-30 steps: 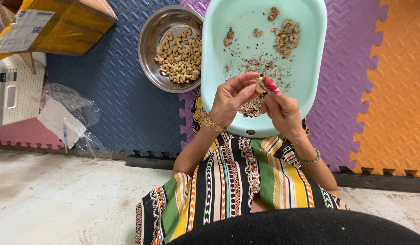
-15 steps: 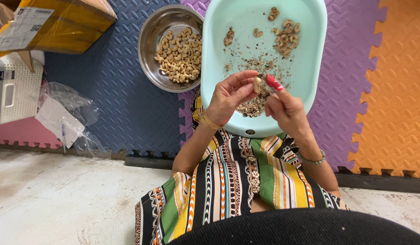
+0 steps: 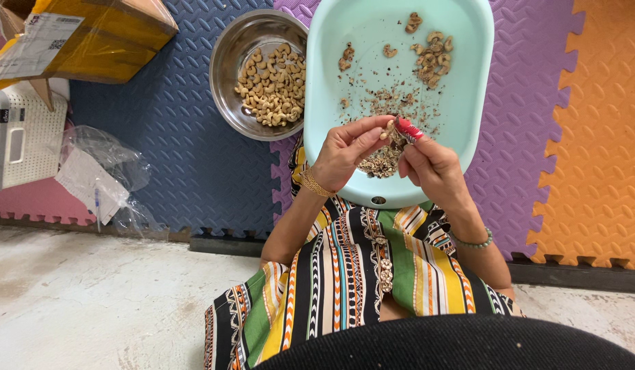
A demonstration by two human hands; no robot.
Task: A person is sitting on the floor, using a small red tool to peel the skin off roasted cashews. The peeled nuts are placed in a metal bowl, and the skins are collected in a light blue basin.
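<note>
A: What's in view, looking down from the head cam?

B: A person's two hands over a mint-green plastic basin (image 3: 468, 89) resting on the lap, striped dress below. Left hand (image 3: 345, 154) has its grip closed on a small pale cashew nut (image 3: 384, 132), thumb & fingertips pinched around it. Right hand (image 3: 430, 168) has its grip closed on a small red-handled tool (image 3: 408, 129), tip right at the nut; blade itself too small to make out.

A: How would the nut handle?

B: My guess: v. light, hard but brittle, so it snaps if squeezed. Best held by its curved sides, fingertips only, w/ one end left bare.

A: What else is around?

B: Brown skin flakes (image 3: 379, 163) piled in the basin near the hands, a few unpeeled nuts (image 3: 432, 53) at its far end. Beside it, a steel bowl (image 3: 225, 65) of pale peeled cashews (image 3: 273, 85), on foam floor mats (image 3: 180, 151).
</note>
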